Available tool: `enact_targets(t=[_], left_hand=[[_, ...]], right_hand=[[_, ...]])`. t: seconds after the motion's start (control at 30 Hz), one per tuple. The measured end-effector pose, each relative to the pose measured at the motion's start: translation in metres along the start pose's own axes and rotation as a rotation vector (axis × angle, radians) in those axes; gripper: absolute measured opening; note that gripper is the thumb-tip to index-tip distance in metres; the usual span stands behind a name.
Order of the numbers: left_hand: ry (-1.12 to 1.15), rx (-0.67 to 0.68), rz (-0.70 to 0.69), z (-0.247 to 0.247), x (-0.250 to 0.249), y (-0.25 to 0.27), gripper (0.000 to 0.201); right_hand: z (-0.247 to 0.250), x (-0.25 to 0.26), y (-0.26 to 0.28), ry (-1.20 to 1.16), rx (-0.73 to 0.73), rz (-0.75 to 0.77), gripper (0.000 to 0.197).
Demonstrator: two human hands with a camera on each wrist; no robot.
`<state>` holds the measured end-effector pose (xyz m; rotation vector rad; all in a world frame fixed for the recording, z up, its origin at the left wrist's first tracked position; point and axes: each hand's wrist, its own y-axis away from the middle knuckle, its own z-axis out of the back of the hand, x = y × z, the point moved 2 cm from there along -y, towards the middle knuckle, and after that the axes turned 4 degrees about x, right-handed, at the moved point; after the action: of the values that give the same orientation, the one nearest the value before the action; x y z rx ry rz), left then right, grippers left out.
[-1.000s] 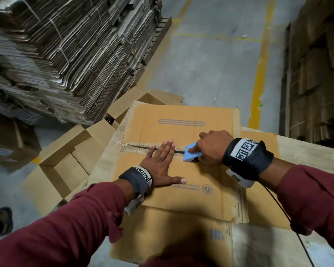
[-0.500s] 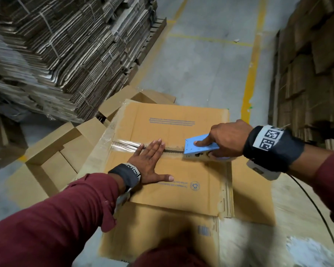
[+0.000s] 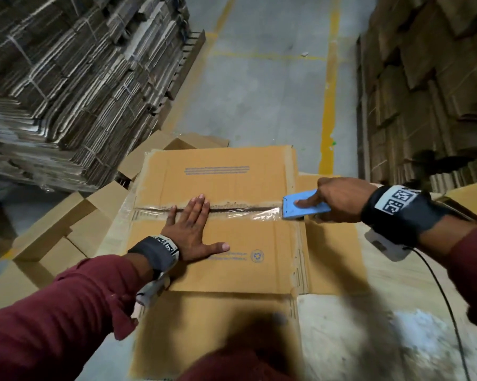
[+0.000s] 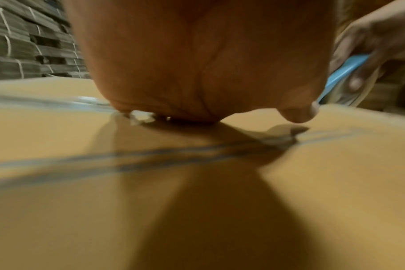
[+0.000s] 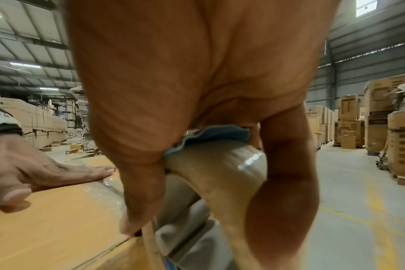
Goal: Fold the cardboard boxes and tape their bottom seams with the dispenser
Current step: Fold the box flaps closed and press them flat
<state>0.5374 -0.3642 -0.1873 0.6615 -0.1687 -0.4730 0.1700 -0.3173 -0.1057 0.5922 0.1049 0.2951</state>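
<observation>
Warehouse floor [image 3: 259, 86] lies beyond a cardboard box [image 3: 226, 259] resting bottom-up on the worktop [image 3: 397, 312]. Left hand [image 3: 189, 232] presses flat, fingers straight, over its centre seam. Right hand [image 3: 339, 198] grips the blue tape dispenser [image 3: 304, 207] at the box's right edge.

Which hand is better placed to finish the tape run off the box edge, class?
The right hand: it already grips the blue dispenser at the box's right edge. The left hand lies flat, pressing the seam.
</observation>
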Motion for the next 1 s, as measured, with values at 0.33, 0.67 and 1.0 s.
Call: enact_targets(t=[0.33, 0.67, 1.0], left_hand=[[0.127, -0.011, -0.16, 0.017, -0.168, -0.021, 0.144], [0.305, -0.083, 0.158, 0.009, -0.221, -0.023, 0.13], [0.313, -0.182, 0.113, -0.006, -0.215, -0.025, 0.107]], right_hand=[[-0.003, -0.005, -0.008, -0.024, -0.004, 0.066, 0.059], [-0.017, -0.025, -0.004, -0.11, -0.025, 0.106, 0.059], [-0.004, -0.047, 0.016, -0.019, -0.06, 0.041, 0.048]])
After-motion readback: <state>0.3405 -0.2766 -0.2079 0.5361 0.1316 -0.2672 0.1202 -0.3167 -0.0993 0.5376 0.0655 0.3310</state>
